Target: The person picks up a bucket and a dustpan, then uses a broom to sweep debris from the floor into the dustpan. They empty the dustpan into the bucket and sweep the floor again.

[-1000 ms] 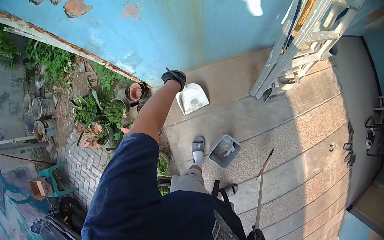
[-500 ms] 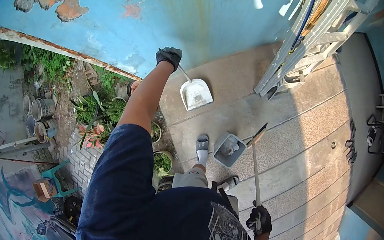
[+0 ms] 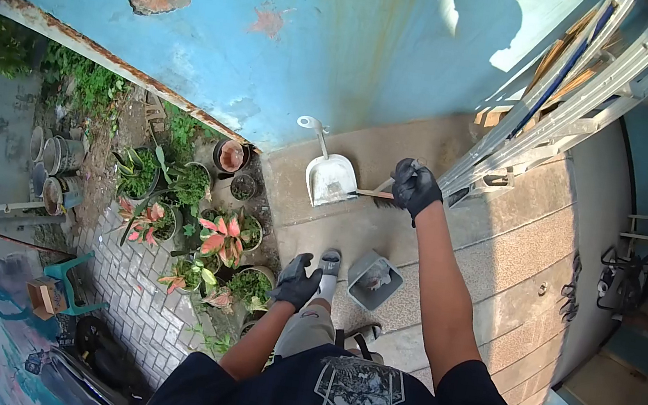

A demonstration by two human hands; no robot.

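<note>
My right hand point(image 3: 415, 189), in a dark glove, is closed around the handle of a broom point(image 3: 374, 196) near the wall. The broom's bristles are beside the open edge of a white dustpan point(image 3: 331, 177), and my hand hides part of its handle. The dustpan rests on the concrete floor, its long handle towards the blue wall, with no hand on it. My left hand point(image 3: 297, 282), also gloved, hovers by my left foot with its fingers apart and nothing in it. A grey bin point(image 3: 371, 299) with crumpled litter inside stands just ahead of my feet.
A metal ladder point(image 3: 555, 119) leans on the blue wall point(image 3: 313, 43) to the right. Potted plants point(image 3: 223, 240) crowd the left edge of the concrete. Further left are buckets point(image 3: 64, 156) and a green stool point(image 3: 78, 284) with a cardboard box.
My left hand has let go of the dustpan and come back towards my body. My right hand has moved forward with the broom, bringing its bristles next to the dustpan.
</note>
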